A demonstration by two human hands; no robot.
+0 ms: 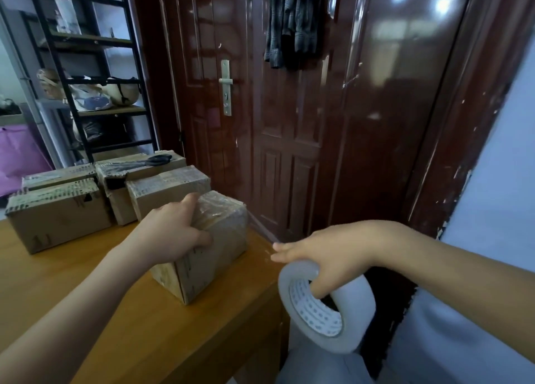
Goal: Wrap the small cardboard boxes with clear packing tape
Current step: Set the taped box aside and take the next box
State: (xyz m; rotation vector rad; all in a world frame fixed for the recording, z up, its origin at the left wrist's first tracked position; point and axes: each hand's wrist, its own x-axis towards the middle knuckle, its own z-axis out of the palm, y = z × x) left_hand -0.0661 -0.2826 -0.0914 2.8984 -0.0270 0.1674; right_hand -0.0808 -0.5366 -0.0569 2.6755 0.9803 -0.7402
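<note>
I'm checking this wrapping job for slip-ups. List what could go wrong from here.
1. The box sits near the table edge, steadied only by the left hand; a hard pull might drag it off.
2. The stretched tape strip could twist or stick to itself.
3. The tape roll hangs on the right hand thumb and might slip.

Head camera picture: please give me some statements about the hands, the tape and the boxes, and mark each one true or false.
1. The left hand rests on the box nearest the table edge. True.
2. The right hand holds scissors. False: it grips the tape roll, thumb through the core.
3. The scissors lie on a box at the back. True.
4. The tape roll rests on the table. False: it is held in the air beyond the table edge.
5. A strip of tape runs from the box towards the right hand. True.
</note>
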